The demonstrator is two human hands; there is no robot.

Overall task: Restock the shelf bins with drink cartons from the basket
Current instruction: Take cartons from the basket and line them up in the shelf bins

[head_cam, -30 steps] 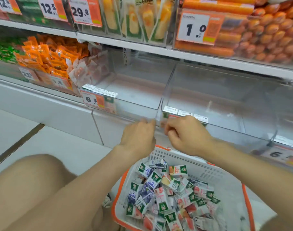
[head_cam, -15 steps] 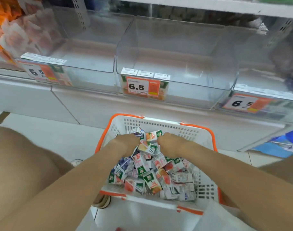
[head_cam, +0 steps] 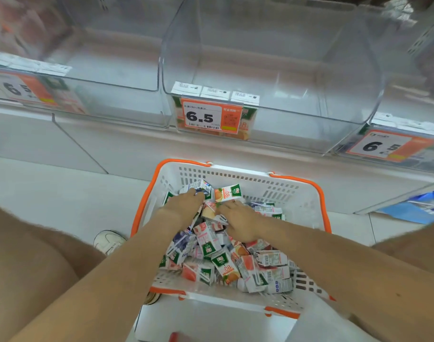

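Person is crouching over the basket, bare knees flanking it on both sides, a white shoe showing just left of it on the floor. Basket is white with orange handles and is sitting on the floor. Drink cartons are lying jumbled in a heap inside it. Both forearms are reaching in from the near side. Right hand is resting on the heap mid-basket, fingers stretched out and loose, gripping nothing. Left hand is lying further in, toward the basket's far-left corner, fingers bending onto a blue-and-white carton; can't tell if they are actually clamping it. An orange-fruit carton is leaning just right of that one, against the basket's far wall. Beyond the basket, a clear shelf bin is standing directly behind it, three cartons lining its front-left corner behind a 6.5 price tag. More clear bins are sitting behind-left and behind-right.
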